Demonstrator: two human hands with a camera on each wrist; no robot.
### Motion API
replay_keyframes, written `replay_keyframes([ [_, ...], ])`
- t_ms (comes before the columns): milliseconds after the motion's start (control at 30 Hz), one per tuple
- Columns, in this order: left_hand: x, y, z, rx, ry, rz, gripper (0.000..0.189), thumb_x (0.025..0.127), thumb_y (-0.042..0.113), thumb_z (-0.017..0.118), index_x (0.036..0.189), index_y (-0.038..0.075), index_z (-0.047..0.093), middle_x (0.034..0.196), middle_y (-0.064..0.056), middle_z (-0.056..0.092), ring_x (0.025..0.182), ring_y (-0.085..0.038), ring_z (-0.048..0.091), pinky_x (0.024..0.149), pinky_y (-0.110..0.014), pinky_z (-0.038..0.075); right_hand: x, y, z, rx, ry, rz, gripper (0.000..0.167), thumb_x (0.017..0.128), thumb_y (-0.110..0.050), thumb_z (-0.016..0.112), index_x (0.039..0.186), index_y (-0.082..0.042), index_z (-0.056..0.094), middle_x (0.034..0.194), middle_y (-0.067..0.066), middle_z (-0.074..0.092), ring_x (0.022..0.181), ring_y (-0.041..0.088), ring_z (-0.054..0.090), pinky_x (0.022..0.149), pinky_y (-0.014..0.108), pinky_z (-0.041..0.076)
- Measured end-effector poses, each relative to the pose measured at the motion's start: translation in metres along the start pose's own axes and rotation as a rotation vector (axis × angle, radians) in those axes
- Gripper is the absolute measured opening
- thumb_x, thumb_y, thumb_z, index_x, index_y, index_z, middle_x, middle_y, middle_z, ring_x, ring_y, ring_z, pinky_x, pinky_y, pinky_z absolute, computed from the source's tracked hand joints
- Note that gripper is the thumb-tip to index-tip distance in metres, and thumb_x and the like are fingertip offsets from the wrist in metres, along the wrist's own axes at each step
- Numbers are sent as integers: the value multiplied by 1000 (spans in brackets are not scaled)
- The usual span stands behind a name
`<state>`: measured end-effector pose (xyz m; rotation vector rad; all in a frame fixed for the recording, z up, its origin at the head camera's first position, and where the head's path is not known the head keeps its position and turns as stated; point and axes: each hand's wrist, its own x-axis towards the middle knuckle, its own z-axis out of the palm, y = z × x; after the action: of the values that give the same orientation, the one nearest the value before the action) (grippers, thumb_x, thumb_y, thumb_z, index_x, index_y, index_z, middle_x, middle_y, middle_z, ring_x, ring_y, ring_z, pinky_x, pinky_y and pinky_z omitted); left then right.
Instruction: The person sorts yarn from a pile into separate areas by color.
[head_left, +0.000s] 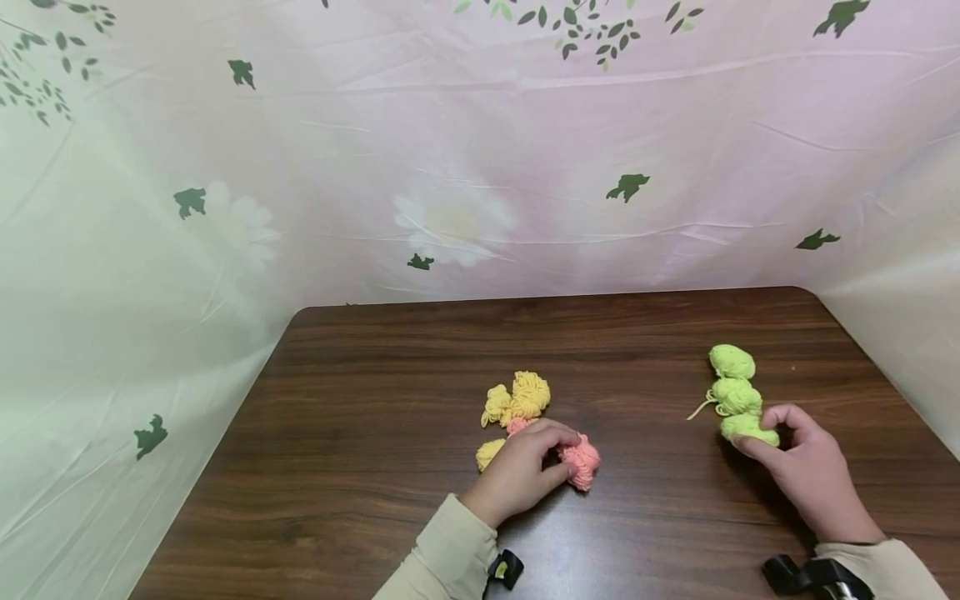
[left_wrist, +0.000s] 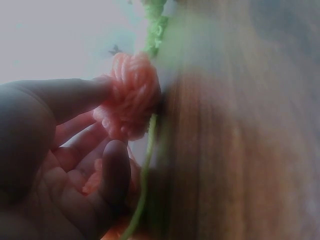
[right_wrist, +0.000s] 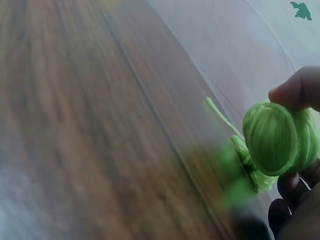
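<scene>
My left hand [head_left: 525, 468] pinches a pink yarn ball [head_left: 581, 463] between thumb and fingers, near the middle of the table. In the left wrist view the thumb and a fingertip press on the strands of this pink ball [left_wrist: 134, 95]. A second bit of pink yarn [head_left: 519, 425] peeks out behind that hand. Over on the right, my right hand [head_left: 812, 473] grips the nearest green yarn ball [head_left: 748, 430], thumb on one side and fingers on the other. Two more green balls [head_left: 733, 395] line up behind it, one trailing a loose yarn end [head_left: 701, 410].
Yellow yarn balls [head_left: 528, 395] lie just beyond the left hand, with another yellow ball [head_left: 489, 453] beside its wrist. The dark wooden table [head_left: 360, 467] ends at a patterned cloth [head_left: 525, 167] hanging behind and along the sides.
</scene>
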<state>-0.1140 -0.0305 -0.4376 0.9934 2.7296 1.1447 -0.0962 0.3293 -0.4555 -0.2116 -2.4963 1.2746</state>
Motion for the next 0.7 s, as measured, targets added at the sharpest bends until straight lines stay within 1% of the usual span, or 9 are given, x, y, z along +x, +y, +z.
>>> replay_keyframes([
  [167,0,1,-1,-3,0,-4,25,94,13,71,119,11,69,123,4,65,118,-6,58,102,-21,44,-1,-1,-1,1,0,32,33,81,-14,83,87,-10,52,86,-21,50,77,2,41,60,20,33],
  [333,0,1,-1,-5,-2,-5,25,94,14,71,119,11,69,123,4,65,118,-6,58,101,-21,45,0,-2,-1,3,9,31,34,82,-18,83,86,-9,51,80,-16,48,74,4,40,58,23,32],
  [533,0,1,-1,-6,2,0,25,94,14,71,119,11,69,122,4,65,117,-6,58,101,-20,45,2,-2,0,19,36,4,33,81,-14,83,83,-9,51,78,-15,45,73,3,40,58,21,31],
  [700,0,1,-1,-4,2,1,26,94,13,72,119,11,69,122,4,65,117,-6,58,101,-20,45,2,-2,0,26,48,5,32,81,-13,83,82,-9,51,75,-13,44,70,4,39,57,22,31],
])
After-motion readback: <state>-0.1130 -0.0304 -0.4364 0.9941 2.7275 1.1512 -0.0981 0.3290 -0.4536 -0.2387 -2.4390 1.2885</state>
